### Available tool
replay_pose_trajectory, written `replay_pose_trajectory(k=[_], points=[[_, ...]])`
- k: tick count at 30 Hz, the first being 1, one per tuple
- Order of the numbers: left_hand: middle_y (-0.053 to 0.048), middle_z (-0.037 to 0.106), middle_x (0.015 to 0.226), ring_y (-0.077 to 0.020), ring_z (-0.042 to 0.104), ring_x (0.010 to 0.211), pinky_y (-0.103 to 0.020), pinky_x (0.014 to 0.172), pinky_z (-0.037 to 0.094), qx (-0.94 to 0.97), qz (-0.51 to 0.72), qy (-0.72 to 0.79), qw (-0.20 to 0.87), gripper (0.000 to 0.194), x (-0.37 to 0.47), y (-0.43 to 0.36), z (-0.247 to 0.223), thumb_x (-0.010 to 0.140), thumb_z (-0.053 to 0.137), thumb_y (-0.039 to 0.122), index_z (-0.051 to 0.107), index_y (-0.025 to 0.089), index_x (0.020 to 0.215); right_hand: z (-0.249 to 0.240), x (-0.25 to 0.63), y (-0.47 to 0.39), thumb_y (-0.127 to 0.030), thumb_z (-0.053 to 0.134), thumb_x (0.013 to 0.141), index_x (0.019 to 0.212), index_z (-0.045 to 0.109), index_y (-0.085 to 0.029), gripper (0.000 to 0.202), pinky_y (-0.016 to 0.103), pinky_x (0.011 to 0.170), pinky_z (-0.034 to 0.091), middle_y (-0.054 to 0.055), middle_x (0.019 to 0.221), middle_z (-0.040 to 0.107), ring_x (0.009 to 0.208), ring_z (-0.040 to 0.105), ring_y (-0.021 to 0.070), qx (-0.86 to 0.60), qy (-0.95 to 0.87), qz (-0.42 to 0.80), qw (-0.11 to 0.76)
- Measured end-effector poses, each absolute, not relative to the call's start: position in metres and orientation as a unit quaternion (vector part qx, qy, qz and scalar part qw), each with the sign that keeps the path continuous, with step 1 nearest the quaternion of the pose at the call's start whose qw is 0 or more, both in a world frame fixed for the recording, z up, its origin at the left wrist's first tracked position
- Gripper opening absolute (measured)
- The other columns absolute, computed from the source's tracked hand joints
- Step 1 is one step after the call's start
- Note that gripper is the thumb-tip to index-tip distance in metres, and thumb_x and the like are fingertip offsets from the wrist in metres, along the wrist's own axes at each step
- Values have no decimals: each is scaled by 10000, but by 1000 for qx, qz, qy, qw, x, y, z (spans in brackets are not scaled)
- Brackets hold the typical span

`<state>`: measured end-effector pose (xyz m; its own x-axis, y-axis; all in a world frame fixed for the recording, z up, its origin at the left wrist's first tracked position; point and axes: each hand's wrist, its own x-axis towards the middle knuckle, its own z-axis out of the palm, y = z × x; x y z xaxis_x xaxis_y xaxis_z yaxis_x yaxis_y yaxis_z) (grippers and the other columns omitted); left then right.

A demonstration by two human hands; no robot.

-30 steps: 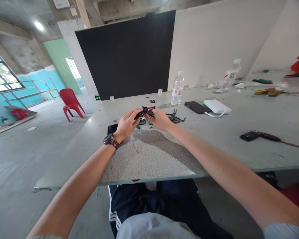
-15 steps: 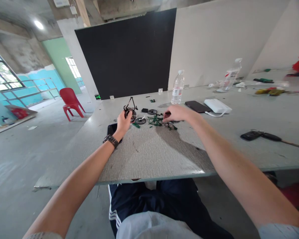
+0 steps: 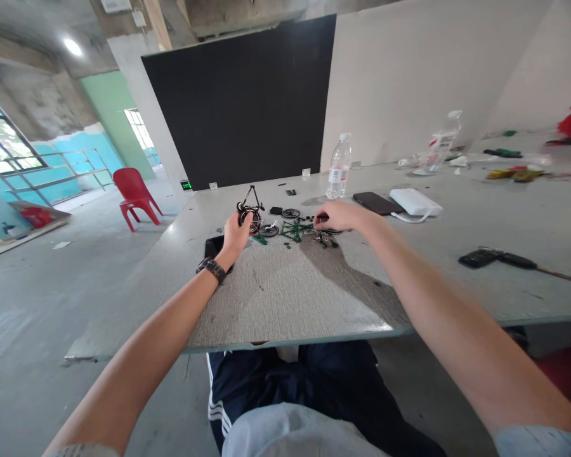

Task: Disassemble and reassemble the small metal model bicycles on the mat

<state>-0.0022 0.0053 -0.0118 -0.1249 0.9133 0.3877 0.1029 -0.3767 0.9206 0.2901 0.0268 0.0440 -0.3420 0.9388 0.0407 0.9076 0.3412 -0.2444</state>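
My left hand [image 3: 238, 233] is closed around the wheel of a small model bicycle [image 3: 255, 221], its dark frame pointing up above the table. Over the loose parts, my right hand [image 3: 337, 217] has its fingers curled down with the tips together; anything pinched in them is too small to make out. Green plastic pieces [image 3: 292, 230] lie between the hands, with small silver parts [image 3: 321, 238] just below my right fingers. One loose spoked wheel [image 3: 269, 231] lies beside my left hand, and another wheel [image 3: 291, 214] farther back next to a small black block [image 3: 276, 211].
A black phone [image 3: 213, 246] lies partly under my left wrist. Behind my right hand stands a water bottle [image 3: 339, 168], with a dark phone [image 3: 377, 204] and a white power bank [image 3: 416, 203] beside it. Keys [image 3: 480, 258] lie at right; a second bottle [image 3: 441, 146] stands farther back.
My right hand has shifted slightly to the right and up, off the green pieces. My left hand keeps the model bicycle in the same place.
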Motion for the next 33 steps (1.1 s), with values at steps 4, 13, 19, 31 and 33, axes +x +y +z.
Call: replay_pose_trajectory(k=[4, 13, 19, 31, 33], points=[[-42, 627, 847, -140, 650, 740, -290, 621, 641, 566, 606, 446, 337, 132, -2, 6, -13, 956, 617, 261, 618, 154, 878, 38, 283, 27, -260, 800, 768, 783, 775, -250, 31, 392, 697, 501, 61, 850, 769, 771, 703, 259, -565, -812, 119, 85], [-59, 673, 917, -143, 675, 737, -301, 637, 633, 544, 618, 446, 351, 168, -3, 8, -13, 947, 604, 326, 613, 166, 899, 30, 266, 22, -209, 782, 728, 703, 732, -255, 73, 383, 641, 484, 43, 804, 769, 730, 705, 251, -535, -829, 135, 92], [-63, 676, 929, -140, 669, 749, -290, 641, 631, 546, 617, 446, 350, 152, -3, 8, -12, 947, 605, 310, 622, 163, 913, 35, 262, 16, -187, 716, 812, 790, 752, -231, 62, 381, 657, 478, 67, 849, 764, 733, 679, 235, -530, -834, 99, 113], [-50, 659, 883, -139, 664, 746, -283, 634, 635, 546, 616, 448, 349, 134, -2, 6, -11, 958, 601, 271, 613, 158, 886, 15, 260, 33, -180, 722, 781, 953, 780, -251, 195, 359, 682, 494, 74, 982, 766, 787, 685, 230, -496, -856, 87, 120], [-50, 660, 885, -137, 661, 742, -284, 629, 636, 545, 617, 448, 349, 127, -2, 7, -11, 957, 600, 260, 616, 157, 885, 15, 261, 34, -194, 717, 796, 944, 775, -252, 169, 361, 682, 492, 75, 966, 764, 790, 682, 234, -495, -856, 82, 121]])
